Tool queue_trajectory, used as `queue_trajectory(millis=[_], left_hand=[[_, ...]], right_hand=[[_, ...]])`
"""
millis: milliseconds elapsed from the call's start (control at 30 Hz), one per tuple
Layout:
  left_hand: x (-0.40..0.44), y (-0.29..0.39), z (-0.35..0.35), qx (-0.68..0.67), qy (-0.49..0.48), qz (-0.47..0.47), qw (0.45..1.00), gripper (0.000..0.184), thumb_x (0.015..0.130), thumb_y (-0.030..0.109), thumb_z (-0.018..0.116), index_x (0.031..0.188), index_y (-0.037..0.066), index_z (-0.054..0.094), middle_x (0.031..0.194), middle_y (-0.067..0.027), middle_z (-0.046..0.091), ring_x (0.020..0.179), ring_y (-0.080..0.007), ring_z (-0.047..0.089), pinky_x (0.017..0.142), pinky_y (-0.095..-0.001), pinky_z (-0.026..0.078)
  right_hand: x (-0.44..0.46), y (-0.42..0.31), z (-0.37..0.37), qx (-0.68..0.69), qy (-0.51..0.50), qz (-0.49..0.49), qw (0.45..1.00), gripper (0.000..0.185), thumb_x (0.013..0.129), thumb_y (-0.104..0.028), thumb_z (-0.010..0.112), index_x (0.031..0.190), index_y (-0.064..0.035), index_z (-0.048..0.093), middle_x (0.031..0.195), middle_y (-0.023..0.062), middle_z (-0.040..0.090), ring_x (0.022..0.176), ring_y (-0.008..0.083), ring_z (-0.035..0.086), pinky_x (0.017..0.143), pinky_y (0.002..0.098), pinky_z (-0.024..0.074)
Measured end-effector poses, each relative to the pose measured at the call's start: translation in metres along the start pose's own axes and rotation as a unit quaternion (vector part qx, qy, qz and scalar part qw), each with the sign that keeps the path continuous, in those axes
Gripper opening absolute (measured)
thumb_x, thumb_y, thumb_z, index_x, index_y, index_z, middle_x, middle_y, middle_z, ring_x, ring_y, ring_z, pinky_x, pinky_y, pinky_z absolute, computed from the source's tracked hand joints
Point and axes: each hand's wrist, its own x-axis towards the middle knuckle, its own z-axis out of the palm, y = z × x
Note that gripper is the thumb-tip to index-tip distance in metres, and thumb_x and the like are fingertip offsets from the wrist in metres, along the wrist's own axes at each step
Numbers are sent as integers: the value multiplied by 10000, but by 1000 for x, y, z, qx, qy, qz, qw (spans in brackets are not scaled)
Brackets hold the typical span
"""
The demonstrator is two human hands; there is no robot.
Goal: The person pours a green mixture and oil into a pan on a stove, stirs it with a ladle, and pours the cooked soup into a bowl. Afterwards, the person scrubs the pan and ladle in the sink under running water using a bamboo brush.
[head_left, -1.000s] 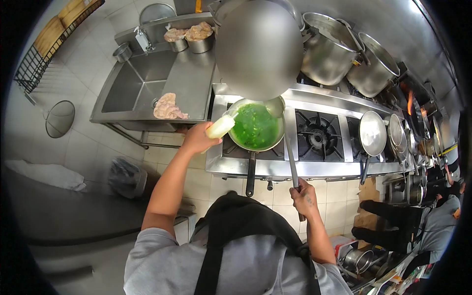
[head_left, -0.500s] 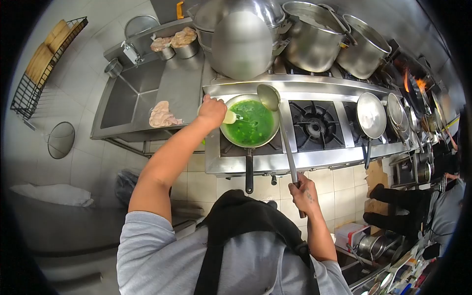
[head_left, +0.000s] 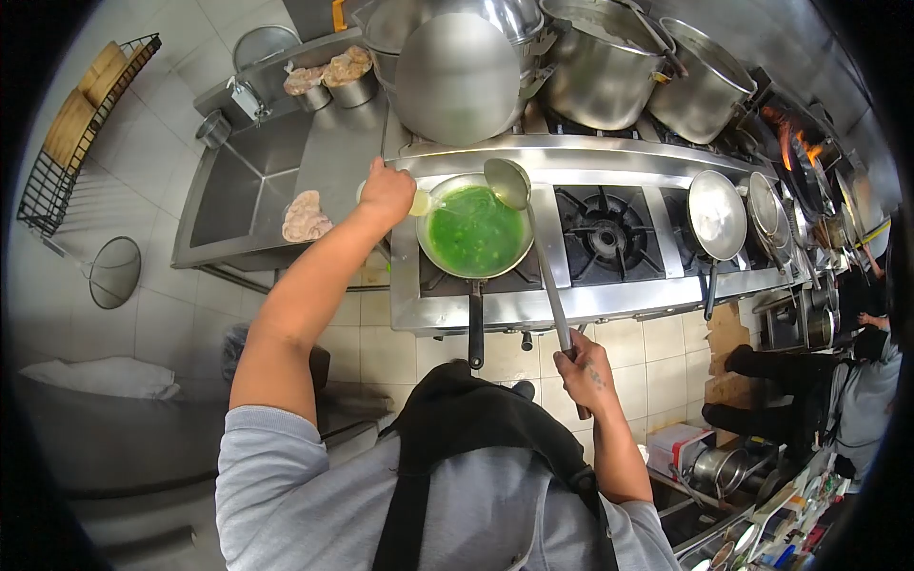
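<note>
My left hand (head_left: 388, 193) is closed around a pale, translucent container (head_left: 421, 203), mostly hidden by the fingers. The container is tipped over the left rim of a frying pan (head_left: 476, 324), and a thin stream runs from it into bright green liquid (head_left: 476, 238) with small lumps. My right hand (head_left: 586, 374) grips the dark handle end of a long metal ladle (head_left: 547, 276). The ladle's bowl is at the pan's upper right rim. The pan sits on a stove burner with its black handle toward me.
Right of the pan is a bare burner (head_left: 606, 236), then another pan (head_left: 716, 217). Large stockpots (head_left: 598, 81) stand behind. Raw meat (head_left: 306, 218) lies beside the sink (head_left: 243, 209) at left. Flames (head_left: 798, 143) rise far right, where another person (head_left: 862, 400) stands.
My left hand and the container have shifted slightly left and up, and a stream now shows at the container's mouth. The ladle stays at the pan's rim in my right hand.
</note>
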Motion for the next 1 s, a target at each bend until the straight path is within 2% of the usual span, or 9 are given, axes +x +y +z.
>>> queue_trajectory(millis=[133, 333, 433, 733, 933, 1000], left_hand=[[-15, 17, 2, -4, -7, 21, 1000, 133, 771, 94, 567, 833, 74, 683, 862, -92, 669, 864, -240, 645, 868, -441, 398], [-19, 44, 13, -20, -7, 61, 998, 129, 764, 128, 585, 842, 82, 679, 895, -81, 642, 900, -228, 614, 870, -421, 388], [-20, 45, 9, -21, 30, 52, 998, 125, 771, 132, 581, 838, 95, 680, 912, -70, 617, 921, -224, 588, 875, -420, 381], [-20, 36, 14, 34, -32, 53, 997, 132, 771, 131, 590, 856, 104, 686, 923, -70, 639, 939, -223, 597, 886, -425, 379], [-10, 25, 13, 34, -20, 37, 999, 153, 776, 120, 584, 888, 88, 683, 910, -66, 659, 925, -221, 619, 921, -444, 389], [-5, 17, 8, 54, -12, 18, 998, 164, 804, 136, 566, 902, 117, 697, 926, -45, 665, 932, -205, 620, 892, -428, 364]], right_hand=[[1, -6, -1, -5, -2, -6, 1000, 158, 784, -88, 599, 903, 14, 578, 557, 145, 502, 489, 253, 480, 523, 371, 398], [3, -6, -3, -8, -9, -11, 1000, 159, 784, -86, 598, 906, 13, 579, 560, 144, 493, 500, 259, 483, 530, 374, 401], [7, 5, -2, -12, -9, -21, 1000, 179, 783, -82, 597, 932, 16, 578, 567, 146, 495, 512, 257, 488, 538, 371, 405], [4, 7, -3, -4, -13, -9, 1000, 274, 785, -103, 597, 1017, 42, 579, 590, 155, 529, 530, 262, 518, 559, 368, 427], [0, 0, -8, -23, -25, 1, 999, 308, 793, -114, 588, 1057, 45, 577, 595, 159, 548, 541, 278, 552, 568, 373, 442], [-3, -5, -11, -31, -30, 19, 999, 301, 792, -110, 587, 1054, 38, 578, 595, 160, 550, 546, 288, 556, 571, 375, 443]])
